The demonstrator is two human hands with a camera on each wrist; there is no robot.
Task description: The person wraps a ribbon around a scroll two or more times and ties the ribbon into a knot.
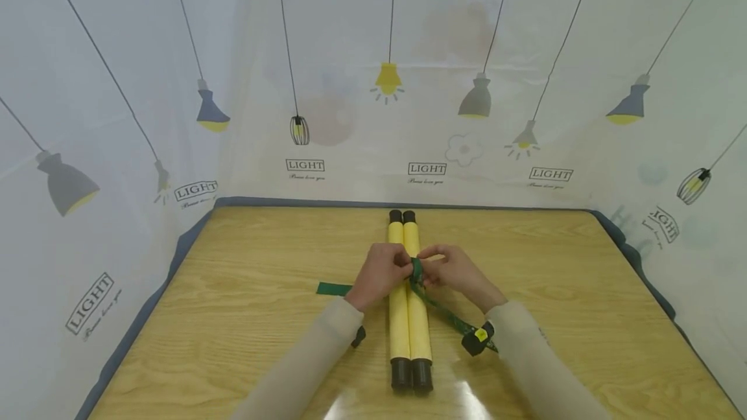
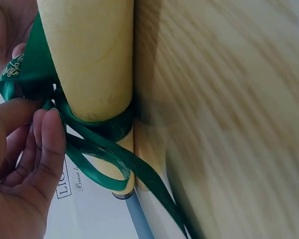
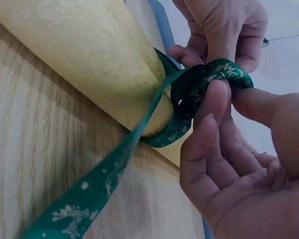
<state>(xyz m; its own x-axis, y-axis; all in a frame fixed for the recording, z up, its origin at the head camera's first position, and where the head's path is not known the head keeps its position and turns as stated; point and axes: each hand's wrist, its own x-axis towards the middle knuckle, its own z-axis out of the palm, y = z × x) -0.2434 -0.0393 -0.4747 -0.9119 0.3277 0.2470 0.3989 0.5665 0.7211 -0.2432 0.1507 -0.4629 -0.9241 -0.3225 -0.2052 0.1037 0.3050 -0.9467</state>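
Two yellow tubes [image 1: 399, 326] with black end caps lie side by side on the table, pointing away from me. A green ribbon [image 1: 416, 269] with a pale print wraps around them near the middle and is gathered on top. My left hand [image 1: 380, 275] pinches the ribbon between thumb and fingers over the tubes; below its fingertips hangs a ribbon loop [image 2: 97, 179]. From the right, my right hand [image 3: 239, 159] pinches a folded part of the ribbon, its fingertips close to the left hand's. One ribbon tail [image 1: 334, 288] extends left, another [image 1: 443, 311] trails toward the right wrist.
The wooden table [image 1: 262, 245] extends on both sides of the tubes. White curtains [image 1: 350, 135] printed with lamps surround its back and sides. A black wrist device [image 1: 478, 338] with a yellow mark is at the right sleeve, overlapping the ribbon tail in the head view.
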